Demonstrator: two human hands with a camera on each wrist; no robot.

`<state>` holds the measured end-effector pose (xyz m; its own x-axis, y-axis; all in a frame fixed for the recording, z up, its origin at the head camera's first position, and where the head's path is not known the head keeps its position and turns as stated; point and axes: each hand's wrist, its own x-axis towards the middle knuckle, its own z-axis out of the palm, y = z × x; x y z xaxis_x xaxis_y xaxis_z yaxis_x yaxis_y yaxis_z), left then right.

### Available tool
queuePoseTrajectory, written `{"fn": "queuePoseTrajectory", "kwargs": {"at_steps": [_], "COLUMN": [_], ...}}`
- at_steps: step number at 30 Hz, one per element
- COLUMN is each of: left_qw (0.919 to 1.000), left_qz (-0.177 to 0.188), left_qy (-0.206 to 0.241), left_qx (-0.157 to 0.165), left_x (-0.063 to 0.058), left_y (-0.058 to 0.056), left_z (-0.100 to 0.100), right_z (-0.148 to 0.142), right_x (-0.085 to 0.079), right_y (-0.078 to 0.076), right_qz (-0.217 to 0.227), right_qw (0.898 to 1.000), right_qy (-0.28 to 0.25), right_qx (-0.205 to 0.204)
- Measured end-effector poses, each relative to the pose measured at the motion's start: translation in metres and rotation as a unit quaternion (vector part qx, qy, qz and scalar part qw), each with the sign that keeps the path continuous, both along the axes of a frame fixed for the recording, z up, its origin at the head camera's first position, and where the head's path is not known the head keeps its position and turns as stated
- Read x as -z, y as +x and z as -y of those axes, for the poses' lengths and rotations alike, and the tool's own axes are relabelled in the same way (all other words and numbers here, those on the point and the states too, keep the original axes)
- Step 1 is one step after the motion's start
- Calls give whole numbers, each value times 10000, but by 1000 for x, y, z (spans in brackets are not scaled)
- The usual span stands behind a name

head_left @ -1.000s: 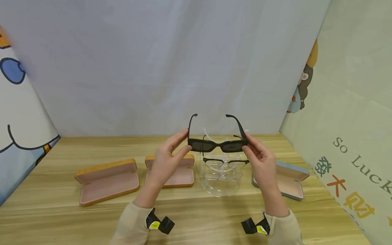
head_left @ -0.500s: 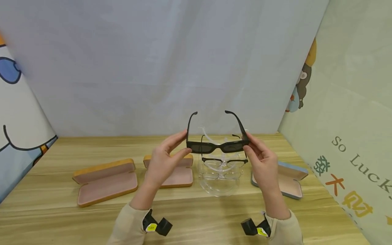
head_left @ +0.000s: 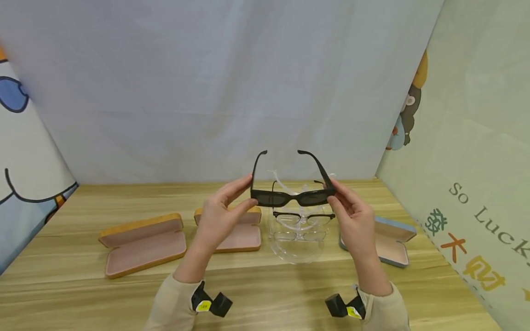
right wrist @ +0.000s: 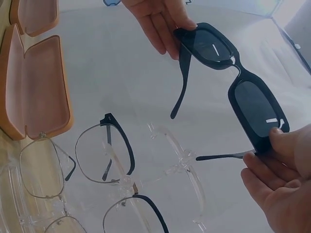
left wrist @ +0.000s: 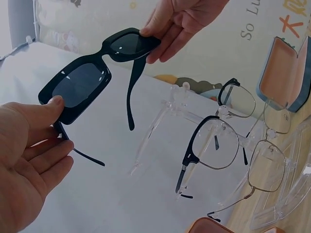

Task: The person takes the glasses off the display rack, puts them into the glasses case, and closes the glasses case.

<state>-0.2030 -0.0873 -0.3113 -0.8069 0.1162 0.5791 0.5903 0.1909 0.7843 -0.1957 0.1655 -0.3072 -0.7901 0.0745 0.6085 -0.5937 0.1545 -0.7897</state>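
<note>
The step in hand appears to be holding the sunglasses level, arms unfolded towards the far edge of the desk, in the air by the clear stand. The next move likely calls for both hands travelling together. Left hand and right hand each pinch one outer end, thumb on the front, fingers near the hinge; the bridge lies untouched between.

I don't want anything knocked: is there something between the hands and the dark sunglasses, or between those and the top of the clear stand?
Nothing visible. The left hand and right hand hold the sunglasses; the wrist views show no object between these and the top of the clear stand; the black-browed glasses sit lower.
</note>
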Motion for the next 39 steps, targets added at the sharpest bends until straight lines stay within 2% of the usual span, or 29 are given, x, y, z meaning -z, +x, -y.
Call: {"fn": "queuePoseTrajectory", "kwargs": {"at_steps": [12,20,27,39], "left_qw": [10000,9999,9996,9995], "left_qz": [75,112,76,95], "left_qy": [-20,-60,-267,-53], "left_qx": [-14,67,-88,299], "left_x": [-3,-5,-7,-10], "left_y": [1,1,2,2], "left_z": [7,11,16,25], "right_z": [8,13,16,22], "right_x": [-4,-6,-6,-10], "right_y": [3,5,6,9], "right_qz": [11,232,204,445], "right_qw": [9999,9996,9991,9948], "right_qy": [128,132,143,-87], "right_qx": [-41,-50,-347,-908]}}
